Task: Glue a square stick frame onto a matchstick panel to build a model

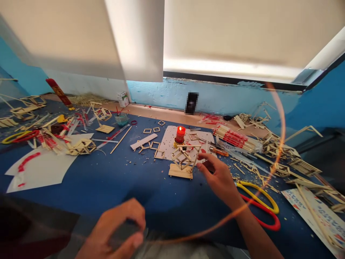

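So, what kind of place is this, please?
Probably a home craft workbench: small stick frame models such as the one by the right hand, a bundle of sticks, and a lit red candle.

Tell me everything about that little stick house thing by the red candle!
The small open-frame model of pale wooden sticks is a see-through cage of thin sticks joined at angles, tilted a bit. It stands on a flat raft of sticks laid side by side, on the blue table, just in front of the lit red candle. The right hand reaches its fingertips to the frame's right side; whether they touch is unclear.
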A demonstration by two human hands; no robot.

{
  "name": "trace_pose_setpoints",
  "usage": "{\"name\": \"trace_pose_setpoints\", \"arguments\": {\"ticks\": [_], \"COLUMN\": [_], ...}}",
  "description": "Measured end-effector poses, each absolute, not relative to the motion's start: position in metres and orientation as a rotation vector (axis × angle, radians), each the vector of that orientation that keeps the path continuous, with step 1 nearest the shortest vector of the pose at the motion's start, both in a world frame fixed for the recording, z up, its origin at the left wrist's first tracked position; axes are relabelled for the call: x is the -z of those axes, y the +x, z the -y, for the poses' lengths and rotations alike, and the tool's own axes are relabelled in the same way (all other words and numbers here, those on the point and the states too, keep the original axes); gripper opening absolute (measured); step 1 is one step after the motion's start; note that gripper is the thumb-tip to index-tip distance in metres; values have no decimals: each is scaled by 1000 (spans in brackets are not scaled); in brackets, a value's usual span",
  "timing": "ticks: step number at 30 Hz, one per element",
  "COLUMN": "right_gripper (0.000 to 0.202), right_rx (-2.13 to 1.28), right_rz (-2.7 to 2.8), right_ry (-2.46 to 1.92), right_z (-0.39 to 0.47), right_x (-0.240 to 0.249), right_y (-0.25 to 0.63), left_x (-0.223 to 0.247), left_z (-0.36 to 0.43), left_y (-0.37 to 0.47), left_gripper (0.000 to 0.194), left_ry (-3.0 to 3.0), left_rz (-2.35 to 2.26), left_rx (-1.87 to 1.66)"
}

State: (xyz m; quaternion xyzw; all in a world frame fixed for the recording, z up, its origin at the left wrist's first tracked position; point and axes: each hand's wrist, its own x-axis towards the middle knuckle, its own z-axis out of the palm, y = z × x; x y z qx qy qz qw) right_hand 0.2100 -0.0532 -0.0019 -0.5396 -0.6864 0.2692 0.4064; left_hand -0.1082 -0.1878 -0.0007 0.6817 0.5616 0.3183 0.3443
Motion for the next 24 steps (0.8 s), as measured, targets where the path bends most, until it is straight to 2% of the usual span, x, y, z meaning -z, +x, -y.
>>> {"name": "trace_pose_setpoints", "arguments": {"ticks": [2, 3, 5, 6, 10, 13, 19, 24], "right_gripper": [30, 31, 37, 40, 42, 41, 35, 26], "right_rx": [-629, -603, -542, -505, -395, -462, -590, -632], "right_rz": [1711, 1702, 1711, 1732, 1916, 1979, 1918, 1885], "right_ry": [-1333, -1320, -1296, -1275, -1091, -986, -958, -952], "right_z": [49, 47, 44, 42, 35, 30, 22, 20], "right_x": [-6, -12, -22, -28, -44, -48, -45, -44], "right_y": [206, 204, 201, 200, 194, 189, 183, 182], "left_x": [-19, -25, -30, -30, -21, -18, -19, -15], "left_z": [154, 134, 98, 83, 51, 47, 42, 40], "left_y": [-81, -67, -44, -35, -18, -12, -7, -9], "left_gripper": [13, 20, 51, 59, 75, 74, 49, 50], "left_ry": [1747, 1706, 1678, 1650, 1657, 1686, 1687, 1620], "left_rz": [-1410, -1375, -1292, -1263, -1166, -1136, -1109, -1127], "left_rx": [-1235, -1347, -1339, -1259, -1096, -1076, -1112, -1096]}}
